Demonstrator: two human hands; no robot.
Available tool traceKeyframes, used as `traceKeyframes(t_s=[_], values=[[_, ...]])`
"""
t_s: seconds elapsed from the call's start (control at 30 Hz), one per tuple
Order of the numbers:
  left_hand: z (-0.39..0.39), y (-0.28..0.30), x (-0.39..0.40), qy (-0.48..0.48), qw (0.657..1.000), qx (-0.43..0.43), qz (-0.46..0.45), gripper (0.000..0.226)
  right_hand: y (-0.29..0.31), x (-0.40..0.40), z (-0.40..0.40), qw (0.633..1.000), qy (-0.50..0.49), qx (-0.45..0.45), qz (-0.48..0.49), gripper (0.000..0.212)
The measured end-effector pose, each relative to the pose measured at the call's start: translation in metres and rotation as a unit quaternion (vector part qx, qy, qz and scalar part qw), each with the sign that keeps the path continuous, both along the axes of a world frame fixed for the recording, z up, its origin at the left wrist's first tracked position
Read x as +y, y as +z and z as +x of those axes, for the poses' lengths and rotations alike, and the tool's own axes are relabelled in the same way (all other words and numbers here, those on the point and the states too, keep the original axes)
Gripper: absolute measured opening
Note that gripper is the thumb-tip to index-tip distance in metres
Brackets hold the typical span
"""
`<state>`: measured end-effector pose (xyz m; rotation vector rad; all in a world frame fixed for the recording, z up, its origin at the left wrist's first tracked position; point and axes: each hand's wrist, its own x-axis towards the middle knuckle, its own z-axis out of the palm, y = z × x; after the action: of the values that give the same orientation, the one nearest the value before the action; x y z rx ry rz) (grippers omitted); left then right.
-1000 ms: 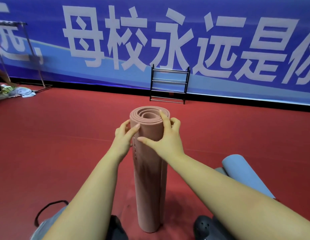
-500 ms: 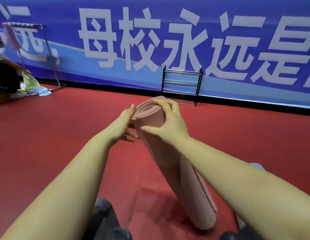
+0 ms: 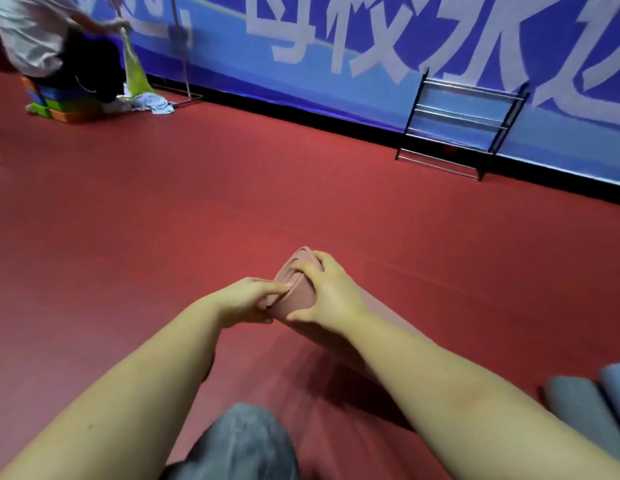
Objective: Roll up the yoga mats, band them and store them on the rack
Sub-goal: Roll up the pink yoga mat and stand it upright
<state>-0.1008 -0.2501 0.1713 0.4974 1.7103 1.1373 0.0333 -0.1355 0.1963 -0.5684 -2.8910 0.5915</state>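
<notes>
A rolled pink yoga mat [image 3: 299, 296] is held low over the red floor [image 3: 232, 209], tilted so that its spiral end points up and away while its length runs back toward the lower right beneath the right forearm. The roll's upper end is gripped by the right hand [image 3: 327, 292], whose fingers are curled over the top edge and whose thumb is spread along the near side. The left hand [image 3: 248, 301] is laid against the same end from the left, with its index finger stretched across the spiral layers and its other fingers tucked under at the roll's edge; whether these are closed round the mat cannot be told. The two hands are set close together on the roll, almost touching. At the lower right edge, two rolled grey-blue mats [image 3: 592, 407] are seen lying on the floor, well apart from the pink one. A knee in grey fabric [image 3: 242, 445] is seen at the bottom centre. Farther off, a black metal rack [image 3: 460, 123] is stood against a blue banner [image 3: 336, 46] with large white characters. At the upper left, another person [image 3: 42, 36] is seen bent beside stacked coloured blocks [image 3: 55, 103] and a heap of cloth [image 3: 152, 103].
</notes>
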Motion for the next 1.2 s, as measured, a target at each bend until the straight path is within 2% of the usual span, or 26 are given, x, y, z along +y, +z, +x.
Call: traceKeyframes(t_s=[0.23, 0.4, 0.43, 0.47, 0.5, 0.57, 0.63, 0.7, 0.77, 0.97, 1.0, 1.03, 1.1, 1.13, 1.2], values=[[-0.053, -0.122, -0.041, 0.094, 0.985, -0.139, -0.031, 0.044, -0.098, -0.026, -0.086, 0.988, 0.070, -0.138, 0.017, 0.088], [-0.056, -0.192, -0.061, 0.178, 0.968, -0.174, -0.041, 0.033, -0.162, -0.042, -0.123, 0.972, 0.104, -0.208, 0.047, 0.085], [-0.056, -0.206, -0.066, 0.205, 0.966, -0.147, -0.052, 0.032, -0.175, -0.046, -0.127, 0.967, 0.113, -0.223, 0.054, 0.085], [-0.058, -0.221, -0.072, 0.225, 0.968, -0.081, -0.079, 0.031, -0.186, -0.050, -0.131, 0.962, 0.122, -0.237, 0.061, 0.085], [-0.062, -0.237, -0.080, 0.224, 0.966, 0.024, -0.131, 0.031, -0.197, -0.054, -0.134, 0.958, 0.130, -0.248, 0.066, 0.086], [-0.072, -0.264, -0.095, 0.173, 0.936, 0.198, -0.236, 0.032, -0.217, -0.062, -0.137, 0.951, 0.146, -0.261, 0.073, 0.085], [-0.080, -0.286, -0.106, 0.098, 0.905, 0.287, -0.299, 0.036, -0.235, -0.069, -0.138, 0.946, 0.164, -0.270, 0.076, 0.082], [-0.081, -0.300, -0.105, 0.008, 0.875, 0.344, -0.341, 0.038, -0.248, -0.072, -0.138, 0.943, 0.176, -0.272, 0.078, 0.081], [-0.077, -0.314, -0.099, -0.036, 0.850, 0.381, -0.362, 0.037, -0.253, -0.069, -0.140, 0.944, 0.180, -0.265, 0.081, 0.082], [-0.070, -0.333, -0.094, -0.035, 0.823, 0.418, -0.384, 0.027, -0.252, -0.063, -0.143, 0.944, 0.189, -0.259, 0.083, 0.083], [-0.068, -0.332, -0.094, -0.023, 0.831, 0.412, -0.373, 0.025, -0.250, -0.063, -0.142, 0.945, 0.187, -0.257, 0.083, 0.083], [-0.065, -0.329, -0.092, 0.022, 0.856, 0.384, -0.345, 0.019, -0.247, -0.063, -0.141, 0.946, 0.184, -0.252, 0.084, 0.083], [-0.055, -0.312, -0.085, 0.180, 0.929, 0.225, -0.231, 0.004, -0.232, -0.060, -0.137, 0.952, 0.177, -0.234, 0.088, 0.082], [-0.050, -0.299, -0.079, 0.242, 0.950, 0.128, -0.152, 0.012, -0.221, -0.057, -0.135, 0.956, 0.171, -0.222, 0.088, 0.081], [-0.042, -0.267, -0.069, 0.314, 0.949, 0.004, -0.039, 0.021, -0.191, -0.048, -0.126, 0.966, 0.152, -0.189, 0.087, 0.080]])
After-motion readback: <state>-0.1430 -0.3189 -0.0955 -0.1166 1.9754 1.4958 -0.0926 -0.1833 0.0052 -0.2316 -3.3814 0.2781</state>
